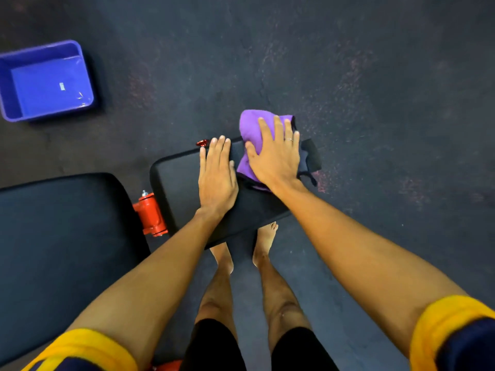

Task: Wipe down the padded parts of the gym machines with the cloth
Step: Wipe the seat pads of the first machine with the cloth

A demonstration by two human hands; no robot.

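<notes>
A small black padded seat point(176, 183) of a gym bench lies in the middle of the view. My right hand point(276, 153) presses a purple cloth point(250, 124) flat against the pad's far right end, and the cloth bulges past the pad's edge. My left hand point(217, 175) rests palm down on the pad just left of the cloth, fingers together and holding nothing. A larger black pad point(61, 245) of the same bench fills the lower left.
An orange-red metal hinge point(150, 212) joins the two pads. A blue plastic tub point(45, 81) sits on the dark rubber floor point(375, 103) at the upper left. My bare feet point(265, 242) stand under the small pad's near edge.
</notes>
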